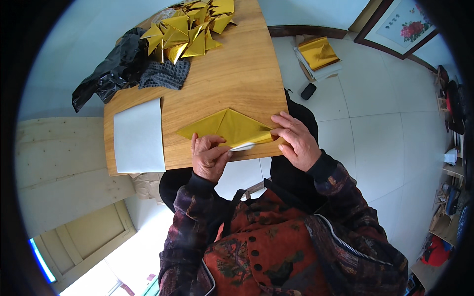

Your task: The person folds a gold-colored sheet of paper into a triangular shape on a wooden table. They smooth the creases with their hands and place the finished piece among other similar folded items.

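Observation:
A gold foil paper (pixel 224 123), folded into a wide pointed shape, lies near the front edge of the wooden table (pixel 237 74). Its white underside shows along a strip at the near edge. My left hand (pixel 210 155) is closed, thumb and fingertips pinching that near edge left of the strip. At the right corner of the paper, my right hand (pixel 297 140) grips with bent fingers, the thumb lower down by the table edge. What lies under its fingertips is partly hidden.
Folded gold foil pieces (pixel 190 34) are heaped at the far left, beside a black plastic bag (pixel 116 66) and a dark grey knitted cloth (pixel 165 74). A pale sheet stack (pixel 139 136) lies on the table's left. Gold sheets (pixel 318 53) and a small black object (pixel 308 92) rest on the floor.

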Demonstrator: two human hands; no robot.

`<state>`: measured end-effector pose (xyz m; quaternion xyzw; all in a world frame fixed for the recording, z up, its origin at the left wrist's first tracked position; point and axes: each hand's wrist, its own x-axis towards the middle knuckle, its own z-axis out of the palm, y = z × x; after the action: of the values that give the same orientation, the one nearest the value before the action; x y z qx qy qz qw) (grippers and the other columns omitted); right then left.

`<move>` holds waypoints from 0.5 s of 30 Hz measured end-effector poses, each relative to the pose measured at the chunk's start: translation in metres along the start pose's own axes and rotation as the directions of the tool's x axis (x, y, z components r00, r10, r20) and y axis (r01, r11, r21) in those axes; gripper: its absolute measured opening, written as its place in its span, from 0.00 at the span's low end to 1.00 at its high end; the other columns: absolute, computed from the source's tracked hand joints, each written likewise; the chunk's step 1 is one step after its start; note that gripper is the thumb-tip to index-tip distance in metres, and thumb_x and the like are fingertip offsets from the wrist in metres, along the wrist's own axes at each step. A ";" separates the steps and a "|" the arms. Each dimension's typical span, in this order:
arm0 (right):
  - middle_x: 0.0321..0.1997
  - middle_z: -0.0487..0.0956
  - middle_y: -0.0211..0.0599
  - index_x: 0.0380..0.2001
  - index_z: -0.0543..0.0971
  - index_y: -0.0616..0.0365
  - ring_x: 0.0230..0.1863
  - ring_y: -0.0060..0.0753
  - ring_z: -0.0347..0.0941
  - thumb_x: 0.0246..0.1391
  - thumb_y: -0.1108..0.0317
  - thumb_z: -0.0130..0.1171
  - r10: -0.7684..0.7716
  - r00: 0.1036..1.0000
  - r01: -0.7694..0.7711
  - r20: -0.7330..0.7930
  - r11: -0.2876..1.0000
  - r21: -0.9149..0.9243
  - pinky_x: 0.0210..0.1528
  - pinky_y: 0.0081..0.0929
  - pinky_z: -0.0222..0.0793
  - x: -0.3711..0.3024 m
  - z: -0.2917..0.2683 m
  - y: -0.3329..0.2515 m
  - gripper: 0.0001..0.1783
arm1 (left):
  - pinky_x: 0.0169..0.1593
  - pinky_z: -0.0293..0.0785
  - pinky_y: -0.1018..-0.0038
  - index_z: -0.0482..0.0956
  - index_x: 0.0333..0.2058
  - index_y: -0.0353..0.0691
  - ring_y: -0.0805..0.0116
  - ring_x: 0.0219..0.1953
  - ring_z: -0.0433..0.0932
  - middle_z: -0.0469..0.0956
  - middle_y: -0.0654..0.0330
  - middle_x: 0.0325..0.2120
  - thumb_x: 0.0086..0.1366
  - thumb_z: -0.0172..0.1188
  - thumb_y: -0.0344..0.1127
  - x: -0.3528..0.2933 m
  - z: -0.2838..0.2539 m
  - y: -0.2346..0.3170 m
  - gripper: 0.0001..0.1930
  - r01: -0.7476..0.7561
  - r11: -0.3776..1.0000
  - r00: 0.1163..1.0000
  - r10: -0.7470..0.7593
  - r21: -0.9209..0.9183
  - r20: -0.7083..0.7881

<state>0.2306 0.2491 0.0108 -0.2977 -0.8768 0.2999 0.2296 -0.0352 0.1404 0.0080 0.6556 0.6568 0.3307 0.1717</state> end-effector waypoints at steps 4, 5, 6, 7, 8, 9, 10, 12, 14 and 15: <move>0.62 0.69 0.42 0.39 0.76 0.58 0.68 0.50 0.58 0.46 0.74 0.63 0.068 0.995 -0.060 -0.067 0.993 0.105 0.66 0.41 0.56 0.004 0.002 -0.002 0.14 | 0.64 0.45 0.54 0.84 0.27 0.42 0.66 0.41 0.74 0.75 0.65 0.33 0.52 0.67 0.29 0.004 0.001 0.001 0.03 0.040 0.998 0.999 -0.042 -0.050 -0.033; 0.62 0.70 0.42 0.37 0.76 0.58 0.68 0.51 0.59 0.46 0.74 0.63 0.069 0.994 -0.059 -0.083 0.992 0.115 0.66 0.42 0.57 0.007 0.003 -0.001 0.13 | 0.65 0.44 0.53 0.83 0.27 0.43 0.66 0.41 0.74 0.75 0.65 0.33 0.52 0.67 0.30 0.005 0.001 0.001 0.03 0.072 0.995 0.997 -0.074 -0.067 -0.032; 0.61 0.70 0.43 0.36 0.75 0.58 0.67 0.53 0.60 0.46 0.73 0.63 0.069 0.993 -0.056 -0.098 0.991 0.125 0.65 0.42 0.58 0.009 0.004 -0.001 0.12 | 0.66 0.43 0.53 0.83 0.26 0.43 0.66 0.41 0.74 0.75 0.66 0.32 0.52 0.67 0.31 0.006 0.002 0.001 0.02 0.104 0.991 0.994 -0.107 -0.082 -0.031; 0.61 0.71 0.44 0.35 0.75 0.58 0.67 0.54 0.60 0.46 0.73 0.63 0.068 0.991 -0.053 -0.113 0.989 0.136 0.64 0.42 0.58 0.011 0.004 -0.001 0.11 | 0.67 0.42 0.52 0.83 0.26 0.43 0.66 0.40 0.74 0.75 0.67 0.32 0.52 0.68 0.32 0.007 0.003 0.002 0.03 0.137 0.986 0.990 -0.140 -0.097 -0.031; 0.60 0.71 0.44 0.34 0.74 0.58 0.66 0.54 0.61 0.46 0.73 0.63 0.069 0.989 -0.050 -0.129 0.989 0.142 0.64 0.43 0.59 0.012 0.005 -0.001 0.10 | 0.67 0.42 0.52 0.83 0.25 0.43 0.67 0.40 0.74 0.75 0.67 0.32 0.53 0.67 0.32 0.008 0.003 0.002 0.03 0.146 0.984 0.988 -0.150 -0.103 -0.035; 0.60 0.72 0.45 0.33 0.74 0.58 0.66 0.55 0.62 0.47 0.73 0.63 0.069 0.987 -0.048 -0.144 0.988 0.148 0.63 0.43 0.60 0.013 0.005 -0.001 0.10 | 0.67 0.42 0.53 0.82 0.25 0.43 0.67 0.40 0.74 0.75 0.67 0.32 0.53 0.67 0.32 0.009 0.003 0.002 0.03 0.155 0.982 0.986 -0.160 -0.110 -0.039; 0.59 0.72 0.46 0.31 0.73 0.59 0.65 0.55 0.62 0.47 0.73 0.63 0.068 0.985 -0.044 -0.159 0.988 0.150 0.63 0.43 0.60 0.014 0.006 -0.001 0.09 | 0.67 0.42 0.53 0.82 0.25 0.43 0.67 0.40 0.74 0.75 0.67 0.31 0.53 0.67 0.32 0.010 0.004 0.003 0.03 0.164 0.980 0.985 -0.170 -0.117 -0.043; 0.58 0.73 0.46 0.30 0.73 0.59 0.64 0.55 0.63 0.48 0.73 0.62 0.068 0.983 -0.041 -0.169 0.987 0.157 0.61 0.43 0.62 0.015 0.006 0.000 0.08 | 0.67 0.42 0.53 0.82 0.24 0.43 0.67 0.40 0.74 0.75 0.66 0.32 0.54 0.67 0.32 0.009 0.004 0.004 0.03 0.163 0.981 0.985 -0.168 -0.105 -0.047; 0.57 0.74 0.46 0.29 0.73 0.60 0.63 0.56 0.65 0.48 0.73 0.62 0.064 0.980 -0.036 -0.188 0.988 0.149 0.60 0.43 0.64 0.016 0.007 0.000 0.07 | 0.67 0.43 0.52 0.81 0.25 0.43 0.66 0.40 0.74 0.75 0.66 0.32 0.55 0.65 0.33 0.009 0.004 0.005 0.03 0.149 0.984 0.986 -0.155 -0.101 -0.057; 0.56 0.74 0.46 0.28 0.73 0.60 0.63 0.56 0.65 0.48 0.73 0.62 0.061 0.977 -0.032 -0.203 0.990 0.140 0.59 0.43 0.64 0.017 0.008 0.000 0.07 | 0.67 0.43 0.52 0.82 0.25 0.43 0.65 0.40 0.74 0.75 0.66 0.32 0.55 0.65 0.33 0.009 0.005 0.005 0.03 0.148 0.985 0.986 -0.153 -0.090 -0.061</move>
<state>0.2139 0.2573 0.0092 -0.3314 -0.8185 0.3317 0.3321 -0.0291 0.1501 0.0099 0.5846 0.6953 0.3664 0.2015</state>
